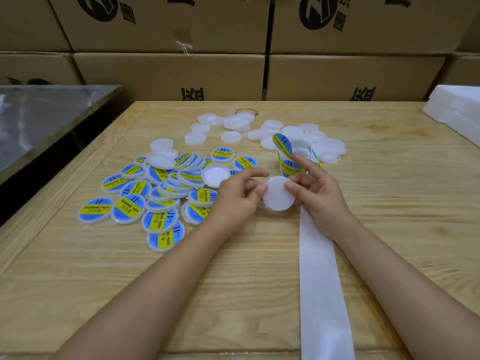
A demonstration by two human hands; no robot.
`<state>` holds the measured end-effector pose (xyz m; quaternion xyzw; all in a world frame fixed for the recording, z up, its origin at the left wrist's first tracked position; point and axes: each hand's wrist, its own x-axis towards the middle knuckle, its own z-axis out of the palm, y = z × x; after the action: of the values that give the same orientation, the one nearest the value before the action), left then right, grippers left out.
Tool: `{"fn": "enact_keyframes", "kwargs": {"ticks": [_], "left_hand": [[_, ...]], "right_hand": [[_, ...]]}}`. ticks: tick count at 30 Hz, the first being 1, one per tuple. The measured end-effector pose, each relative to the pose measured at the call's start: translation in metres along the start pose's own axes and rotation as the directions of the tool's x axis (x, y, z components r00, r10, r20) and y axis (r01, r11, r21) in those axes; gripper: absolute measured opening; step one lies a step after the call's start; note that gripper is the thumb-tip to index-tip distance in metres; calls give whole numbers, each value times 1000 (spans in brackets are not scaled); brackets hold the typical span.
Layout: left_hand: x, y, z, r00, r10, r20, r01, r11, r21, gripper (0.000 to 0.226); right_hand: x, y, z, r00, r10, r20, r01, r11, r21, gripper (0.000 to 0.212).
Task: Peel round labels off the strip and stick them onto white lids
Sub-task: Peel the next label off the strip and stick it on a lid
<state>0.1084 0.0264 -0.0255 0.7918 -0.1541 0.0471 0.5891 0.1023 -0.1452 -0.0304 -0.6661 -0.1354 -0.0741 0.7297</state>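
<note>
Holding one bare white lid just over the desk, we pinch its rim with the fingers of our left hand and right hand. Next, we judge, a label must come off the strip and land centred.

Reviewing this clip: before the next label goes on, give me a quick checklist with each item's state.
1. Blank lid held: ok, left hand and right hand both pinch its edges.
2. Lid's upper face free of a label: ok.
3. Next label lifted from the roll: ok, one stands partly free.
4. A hand free to take that label: not ok, both hold the lid.
5. Spare blank lids in stock: ok, a heap lies beyond the roll.
6. Lid face clean and dry: cannot tell.
</note>
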Motion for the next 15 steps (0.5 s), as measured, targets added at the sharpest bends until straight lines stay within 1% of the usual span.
{"fn": "enact_keyframes", "kwargs": {"ticks": [2,3,5,6,7,8,9,12,13,15], "left_hand": [[2,3,-2,999,-42,20,43,998,-38,22],[3,4,-2,998,-68,11,68,996,-65,22],[4,7,-5,992,-128,-14,125,983,-134,21],[5,8,-6,987,-159,-18,154,972,-175,19],[6,9,-8,982,-187,-13,179,960,-217,18],[7,10,-10,978,-208,2,202,944,-260,16],[8,11,-11,974,-224,24,220,928,-301,15],[9,13,-13,968,-229,106,252,893,-373,13],[9,13,-13,966,-224,130,257,884,-390,13],[8,15,-12,962,-209,177,265,875,-405,12]], "right_hand": [[0,-2,0,999,2,-32,-1,1000,23,50],[1,-3,0,999,8,-52,-4,997,81,45],[1,-6,-3,997,51,-58,-32,954,297,28],[2,-7,-4,996,84,-37,-64,924,376,26],[2,-7,-6,994,111,-15,-95,909,406,30],[2,-7,-6,991,132,3,-122,908,401,34],[2,-7,-6,988,156,14,-149,911,385,34],[2,-6,-4,977,215,12,-205,911,357,12],[3,-6,-4,974,226,0,-212,911,353,9],[4,-4,-5,968,251,-8,-233,909,345,12]]}}
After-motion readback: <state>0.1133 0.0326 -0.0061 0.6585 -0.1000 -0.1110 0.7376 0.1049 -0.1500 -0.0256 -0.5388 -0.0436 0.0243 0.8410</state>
